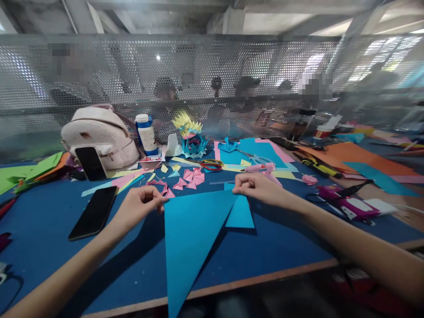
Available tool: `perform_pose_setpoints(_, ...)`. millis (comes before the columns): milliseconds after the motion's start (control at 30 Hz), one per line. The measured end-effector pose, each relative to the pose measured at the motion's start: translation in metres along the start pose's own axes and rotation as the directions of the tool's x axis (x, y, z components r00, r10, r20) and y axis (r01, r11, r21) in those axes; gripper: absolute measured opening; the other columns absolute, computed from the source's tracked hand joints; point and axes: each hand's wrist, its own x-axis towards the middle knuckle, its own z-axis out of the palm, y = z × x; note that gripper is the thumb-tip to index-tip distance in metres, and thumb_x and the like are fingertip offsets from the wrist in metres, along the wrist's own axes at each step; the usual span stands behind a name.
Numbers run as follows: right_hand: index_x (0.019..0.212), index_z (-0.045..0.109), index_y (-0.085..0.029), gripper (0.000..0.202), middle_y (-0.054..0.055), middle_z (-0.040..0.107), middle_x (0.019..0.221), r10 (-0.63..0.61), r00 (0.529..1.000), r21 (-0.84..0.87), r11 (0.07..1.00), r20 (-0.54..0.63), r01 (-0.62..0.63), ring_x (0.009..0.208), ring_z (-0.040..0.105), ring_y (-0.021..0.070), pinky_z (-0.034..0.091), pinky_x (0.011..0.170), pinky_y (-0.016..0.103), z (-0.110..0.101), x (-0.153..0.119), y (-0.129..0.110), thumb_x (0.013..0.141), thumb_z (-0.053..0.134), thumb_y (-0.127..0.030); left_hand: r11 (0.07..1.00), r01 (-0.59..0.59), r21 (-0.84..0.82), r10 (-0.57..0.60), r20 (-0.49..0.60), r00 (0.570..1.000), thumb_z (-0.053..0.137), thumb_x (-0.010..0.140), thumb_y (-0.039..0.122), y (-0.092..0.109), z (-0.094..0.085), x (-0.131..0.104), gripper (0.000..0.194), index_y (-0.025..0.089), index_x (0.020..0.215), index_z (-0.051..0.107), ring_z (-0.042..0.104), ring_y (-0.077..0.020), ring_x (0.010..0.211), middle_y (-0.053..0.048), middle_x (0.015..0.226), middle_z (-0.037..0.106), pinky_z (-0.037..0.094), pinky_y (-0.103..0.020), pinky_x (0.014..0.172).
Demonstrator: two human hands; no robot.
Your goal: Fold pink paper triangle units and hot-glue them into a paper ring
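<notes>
A large blue paper triangle [195, 234] hangs over the front part of the table, its long point dropping past the edge. My left hand [142, 204] pinches its upper left corner. At the upper right corner, the fingers of my right hand [251, 187] are closed on the same sheet. Behind it, partly covered, a smaller blue paper piece [241, 214] lies on the blue table. Pink folded triangles [194, 177] are grouped just beyond the sheet. A pink glue gun [261, 168] lies behind my right hand.
A black phone [93, 212] lies left of my left arm, near a white backpack [101, 137]. Scissors [210, 164], a bottle [146, 134] and a paper flower [194, 143] stand or lie farther back. At right are a purple device [349, 203] and orange paper [371, 157].
</notes>
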Motion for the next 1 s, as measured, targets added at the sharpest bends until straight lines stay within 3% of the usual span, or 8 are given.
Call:
perform_pose_setpoints(133,0.083,0.064,-0.02,0.033,-0.008,0.038,0.048,0.012,0.981,-0.037,0.999,-0.191,-0.019,0.041,0.032,0.0082,0.021,0.045,0.024,-0.046,0.015,0.006,0.084,0.066,-0.053,0.999,-0.024,-0.025,0.022,-0.083,0.996,0.07,0.077,0.048,0.001,-0.011,0.0,0.035,0.017,0.063,0.062,0.063,-0.0163,0.06,-0.003,0.06,0.068,0.05,-0.026,0.064)
perform_pose_setpoints(233,0.087,0.065,-0.019,0.028,-0.003,0.051,0.057,0.143,0.874,0.139,0.986,-0.464,-0.088,0.047,0.049,0.0101,0.032,0.047,0.023,-0.091,0.035,0.021,0.082,0.073,-0.046,0.998,-0.057,-0.004,0.056,-0.147,0.988,0.07,0.078,0.047,-0.003,-0.02,-0.002,0.034,0.017,0.065,0.062,0.062,-0.0157,0.059,-0.002,0.06,0.066,0.049,-0.025,0.061)
perform_pose_setpoints(333,0.09,0.062,-0.017,0.022,0.0,0.058,0.063,0.197,0.801,0.162,0.979,-0.565,-0.127,0.054,0.059,0.0114,0.037,0.049,0.022,-0.132,0.059,0.044,0.086,0.071,-0.037,0.998,-0.061,0.009,0.062,-0.179,0.982,0.07,0.079,0.046,-0.01,-0.026,-0.003,0.031,0.017,0.069,0.064,0.061,-0.0155,0.06,-0.001,0.061,0.066,0.047,-0.024,0.06)
perform_pose_setpoints(467,0.085,0.063,-0.014,0.014,-0.001,0.059,0.061,0.291,0.745,0.152,0.956,-0.601,-0.251,0.05,0.054,0.0076,0.041,0.051,0.021,-0.168,0.083,0.081,0.089,0.069,-0.025,0.998,-0.049,0.039,0.055,-0.176,0.983,0.069,0.082,0.045,-0.017,-0.028,-0.005,0.029,0.018,0.073,0.065,0.061,-0.0153,0.062,-0.001,0.063,0.066,0.046,-0.023,0.062)
perform_pose_setpoints(567,0.089,0.065,-0.011,0.015,-0.001,0.062,0.071,0.373,0.726,0.124,0.919,-0.577,-0.374,0.056,0.056,0.0081,0.048,0.056,0.022,-0.178,0.088,0.106,0.092,0.066,-0.026,0.997,-0.042,0.065,0.053,-0.178,0.983,0.068,0.082,0.046,-0.021,-0.029,-0.004,0.029,0.018,0.075,0.065,0.062,-0.0159,0.065,-0.001,0.066,0.066,0.047,-0.024,0.066)
perform_pose_setpoints(733,0.118,0.061,-0.017,0.026,0.009,0.062,0.118,0.455,0.706,0.061,0.859,-0.542,-0.508,0.097,0.063,0.0189,0.056,0.083,0.038,-0.169,0.089,0.136,0.099,0.057,-0.034,0.99,-0.046,0.133,0.069,-0.174,0.982,0.065,0.084,0.05,-0.031,-0.031,0.001,0.032,0.018,0.078,0.066,0.063,-0.0184,0.068,-0.003,0.07,0.067,0.05,-0.027,0.069)
perform_pose_setpoints(867,0.124,0.057,-0.015,0.032,0.01,0.059,0.124,0.414,0.743,-0.027,0.865,-0.527,-0.501,0.104,0.062,0.0219,0.054,0.089,0.043,-0.159,0.084,0.146,0.098,0.058,-0.034,0.977,-0.052,0.206,0.089,-0.171,0.981,0.061,0.085,0.052,-0.04,-0.037,0.003,0.035,0.018,0.082,0.067,0.065,-0.0207,0.071,-0.004,0.075,0.069,0.052,-0.03,0.072)
perform_pose_setpoints(1000,0.124,0.058,-0.017,0.031,0.01,0.059,0.126,0.307,0.793,-0.162,0.879,-0.526,-0.448,0.107,0.061,0.0229,0.054,0.091,0.044,-0.15,0.057,0.148,0.097,0.059,-0.033,0.909,-0.107,0.402,0.182,-0.152,0.971,0.057,0.088,0.049,-0.052,-0.046,0.002,0.032,0.021,0.096,0.069,0.068,-0.024,0.085,-0.005,0.095,0.073,0.052,-0.033,0.078)
